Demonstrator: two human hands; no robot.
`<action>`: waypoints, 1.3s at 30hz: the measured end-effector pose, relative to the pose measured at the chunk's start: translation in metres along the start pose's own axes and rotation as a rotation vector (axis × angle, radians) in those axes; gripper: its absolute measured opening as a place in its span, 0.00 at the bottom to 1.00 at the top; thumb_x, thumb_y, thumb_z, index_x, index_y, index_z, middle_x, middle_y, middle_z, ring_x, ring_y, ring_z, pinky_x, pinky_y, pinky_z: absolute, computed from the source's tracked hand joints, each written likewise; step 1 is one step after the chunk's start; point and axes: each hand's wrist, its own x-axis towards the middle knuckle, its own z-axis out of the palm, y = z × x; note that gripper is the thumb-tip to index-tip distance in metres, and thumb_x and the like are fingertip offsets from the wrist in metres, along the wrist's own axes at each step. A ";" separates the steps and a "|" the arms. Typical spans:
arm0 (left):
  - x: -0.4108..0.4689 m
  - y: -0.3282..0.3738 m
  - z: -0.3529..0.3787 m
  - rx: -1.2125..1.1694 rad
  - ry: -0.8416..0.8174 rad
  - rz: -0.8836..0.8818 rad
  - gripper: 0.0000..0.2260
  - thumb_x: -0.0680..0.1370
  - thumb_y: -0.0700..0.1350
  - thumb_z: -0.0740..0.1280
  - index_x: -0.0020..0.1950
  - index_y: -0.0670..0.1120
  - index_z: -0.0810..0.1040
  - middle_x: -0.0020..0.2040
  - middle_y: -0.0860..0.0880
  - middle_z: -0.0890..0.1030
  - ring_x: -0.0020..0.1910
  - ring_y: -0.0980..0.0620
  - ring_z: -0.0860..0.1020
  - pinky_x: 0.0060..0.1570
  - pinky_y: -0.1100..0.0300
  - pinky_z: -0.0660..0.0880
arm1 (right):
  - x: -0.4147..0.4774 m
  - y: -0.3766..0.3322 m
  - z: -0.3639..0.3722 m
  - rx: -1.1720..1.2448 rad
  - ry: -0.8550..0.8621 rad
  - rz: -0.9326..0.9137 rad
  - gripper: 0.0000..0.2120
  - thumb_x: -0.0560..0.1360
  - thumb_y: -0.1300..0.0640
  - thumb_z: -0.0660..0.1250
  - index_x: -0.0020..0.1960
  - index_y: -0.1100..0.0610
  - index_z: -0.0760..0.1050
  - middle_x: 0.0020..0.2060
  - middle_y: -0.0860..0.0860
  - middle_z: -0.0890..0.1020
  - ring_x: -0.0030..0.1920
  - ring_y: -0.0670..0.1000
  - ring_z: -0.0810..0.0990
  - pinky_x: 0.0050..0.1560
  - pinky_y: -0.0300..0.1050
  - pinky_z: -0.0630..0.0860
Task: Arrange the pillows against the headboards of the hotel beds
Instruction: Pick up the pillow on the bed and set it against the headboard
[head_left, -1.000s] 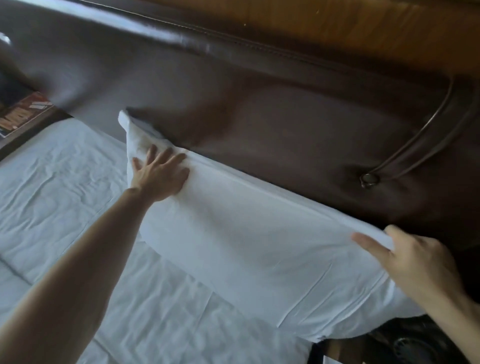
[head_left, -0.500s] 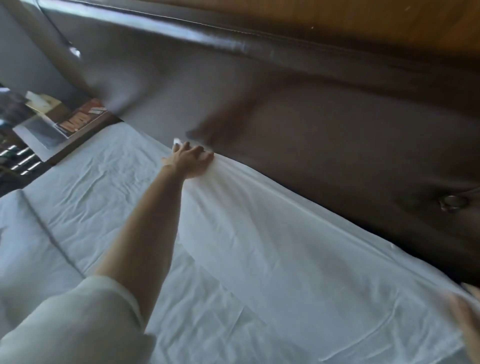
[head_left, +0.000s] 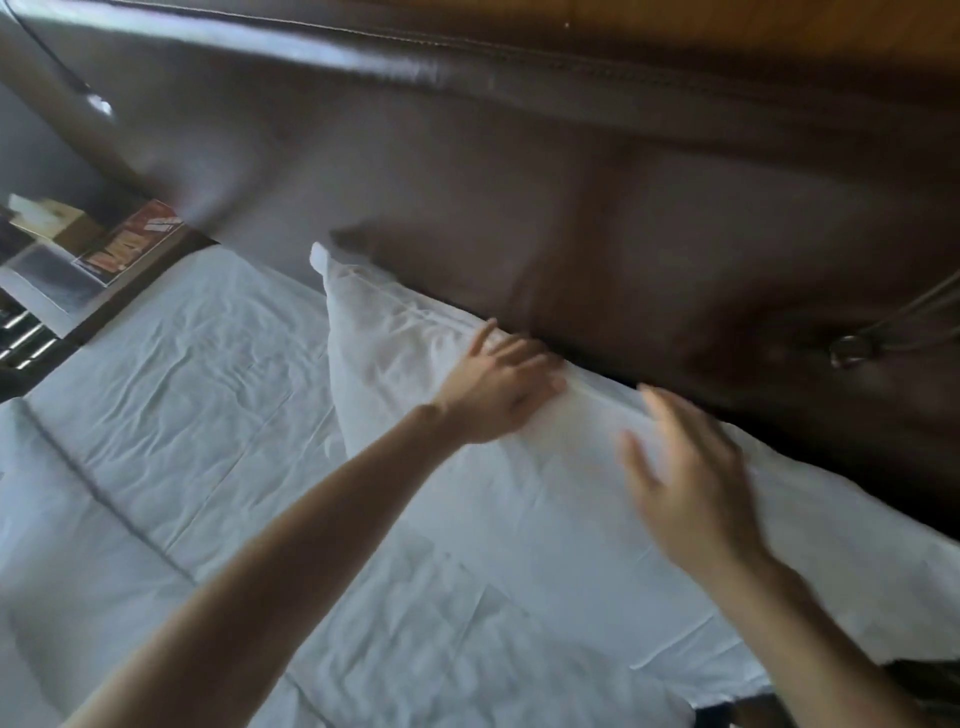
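A white pillow (head_left: 561, 530) leans against the dark brown leather headboard (head_left: 519, 208), on the white sheet of the bed (head_left: 171, 395). My left hand (head_left: 498, 389) lies flat on the pillow's upper edge near the middle, fingers spread. My right hand (head_left: 685, 478) is blurred, fingers apart, on or just over the pillow's face to the right of the left hand. Neither hand grips anything. The pillow's right end runs out of frame.
A bedside table (head_left: 78, 270) at the left carries a magazine (head_left: 130, 244) and a small box (head_left: 47, 215). A metal ring with a strap (head_left: 852, 348) sits on the headboard at the right. A folded seam of bedding (head_left: 93, 483) crosses the lower left.
My left hand slid right along the pillow's top edge from its left corner toward the middle. My right hand left the pillow's right end and came in to the middle.
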 end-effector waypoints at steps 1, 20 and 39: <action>0.002 0.011 0.004 -0.008 -0.024 0.029 0.20 0.84 0.57 0.54 0.63 0.49 0.80 0.61 0.49 0.82 0.63 0.47 0.77 0.71 0.39 0.64 | 0.010 -0.018 0.017 0.006 -0.082 0.001 0.24 0.79 0.48 0.61 0.66 0.65 0.77 0.58 0.62 0.82 0.58 0.63 0.80 0.58 0.57 0.78; -0.006 -0.126 -0.036 0.323 -0.363 -0.763 0.27 0.82 0.65 0.47 0.77 0.58 0.66 0.80 0.47 0.62 0.81 0.46 0.52 0.77 0.34 0.43 | -0.096 0.145 -0.039 -0.389 0.057 0.165 0.22 0.79 0.47 0.64 0.60 0.64 0.81 0.50 0.66 0.84 0.44 0.68 0.81 0.50 0.65 0.74; -0.158 0.138 -0.067 -0.045 -0.317 -1.055 0.32 0.81 0.68 0.48 0.82 0.59 0.47 0.84 0.50 0.43 0.82 0.47 0.41 0.78 0.37 0.40 | -0.041 -0.009 0.016 -0.221 -0.610 -0.222 0.41 0.77 0.31 0.39 0.83 0.53 0.46 0.81 0.62 0.48 0.81 0.61 0.45 0.76 0.64 0.36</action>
